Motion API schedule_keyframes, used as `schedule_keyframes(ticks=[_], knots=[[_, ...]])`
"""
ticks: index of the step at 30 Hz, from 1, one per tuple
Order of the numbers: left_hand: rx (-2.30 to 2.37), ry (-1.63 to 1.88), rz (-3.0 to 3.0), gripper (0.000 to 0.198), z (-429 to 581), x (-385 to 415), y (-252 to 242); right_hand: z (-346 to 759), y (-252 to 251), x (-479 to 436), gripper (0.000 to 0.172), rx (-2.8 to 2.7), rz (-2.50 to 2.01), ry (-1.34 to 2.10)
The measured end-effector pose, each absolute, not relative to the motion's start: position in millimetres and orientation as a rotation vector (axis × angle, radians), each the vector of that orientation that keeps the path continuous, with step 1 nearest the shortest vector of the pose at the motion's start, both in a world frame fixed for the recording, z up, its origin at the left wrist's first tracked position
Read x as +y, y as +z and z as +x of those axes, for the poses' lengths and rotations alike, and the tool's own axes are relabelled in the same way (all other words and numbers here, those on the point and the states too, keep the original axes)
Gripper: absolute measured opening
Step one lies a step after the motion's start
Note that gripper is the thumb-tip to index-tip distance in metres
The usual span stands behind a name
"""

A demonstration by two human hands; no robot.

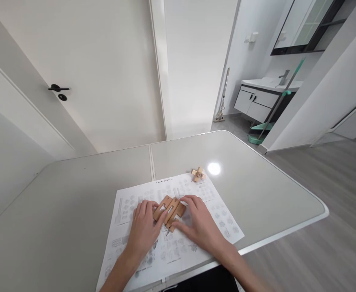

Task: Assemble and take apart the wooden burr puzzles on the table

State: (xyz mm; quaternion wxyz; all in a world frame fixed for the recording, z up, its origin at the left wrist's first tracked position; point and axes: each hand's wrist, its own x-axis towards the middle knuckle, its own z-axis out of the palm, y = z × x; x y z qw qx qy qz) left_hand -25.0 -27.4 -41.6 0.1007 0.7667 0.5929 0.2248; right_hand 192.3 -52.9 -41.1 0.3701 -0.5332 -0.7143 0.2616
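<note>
So I'm watching this one remotely through the head cam. Over on the left, my left hand (143, 223) has fingertips at the left end of the wooden slats (174, 209) and the thumb over their near side, so I'd call it a pinch. The slats look like three flat slotted bits lying slantwise side by side, around the middle of the printed sheet (172, 271), closer to the table's (257, 194) near edge than its far one. Can't tell if they're resting on the paper or lifted a touch.

Coming from the other side, my right hand (200, 223) has the index at the far end and the thumb by the notch, pinching the slats too.

What worries me: if the two hands push unevenly, the slats could slide past each other or tip up, since nothing visible but fingers keeps them lined up. The sheet looks loose, so a dragging wrist could skew it, and its near right corner is close to the table's edge. That little wooden cross (198, 174) at the sheet's far right corner would probably shift along with it.

Containers: none around the slats that I can see. Way right, past the table's far edge, there's a cabinet (255, 99) with its doors closed, so contents unknown, and I can't see down into the sink (264, 84) on top.
</note>
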Motion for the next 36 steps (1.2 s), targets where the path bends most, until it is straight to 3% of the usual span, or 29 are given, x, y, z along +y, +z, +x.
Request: schedule_keyframes(ticks=[2, 4, 15, 18, 22, 25, 32, 36], knots=[[1.766, 0.602, 2.269, 0.03, -25, -24, -39, 182, -47, -57, 0.074, -1.832, -1.414, 0.594], [1.755, 0.554, 2.288, 0.033, -26, -21, -37, 174, -51, -58, 0.081, -1.836, -1.445, 0.538], [1.62, 0.618, 2.347, 0.039, -35, -20, -29, 191, -47, -66, 0.072, -1.833, -1.512, 0.61], [1.628, 0.668, 2.364, 0.035, -40, -18, -31, 207, -43, -68, 0.064, -1.903, -1.518, 0.699], [1.663, 0.768, 2.384, 0.028, -40, -21, -32, 229, -32, -66, 0.03, -2.052, -1.43, 0.852], [1.596, 0.733, 2.445, 0.024, -30, -25, -31, 238, -27, -66, 0.018, -2.034, -1.438, 0.949], [1.449, 0.63, 2.546, 0.03, -9, -26, -27, 241, -26, -74, 0.007, -2.001, -1.5, 0.973], [1.453, 0.58, 2.622, 0.031, -3, -25, -28, 245, -22, -84, 0.018, -1.886, -1.556, 0.983]])
